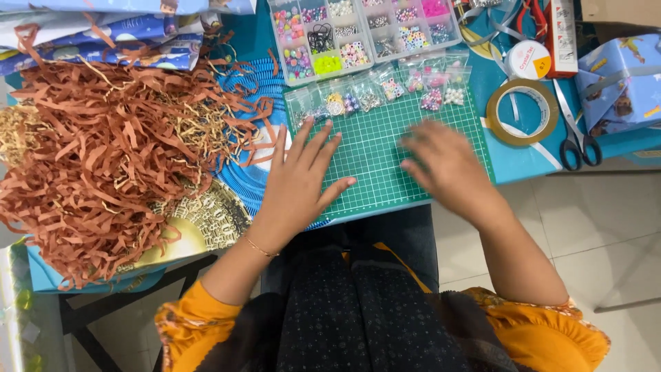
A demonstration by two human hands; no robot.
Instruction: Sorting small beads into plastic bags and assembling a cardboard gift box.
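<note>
Head view showed the left hand (303,179) lying flat, its grip spread wide, on the green cutting mat (375,155) at the desk's (523,155) near edge. The right hand (447,165) hovered blurred over the mat's right half, fingers loosely spread and pinching nothing. Small clear bead bags (385,93) lay along the mat's far edge, just before a compartmented bead box (358,34). Brown paper shred (103,158) was heaped to the left; a tape roll (523,111) and scissors (575,141) lay to the right.
</note>
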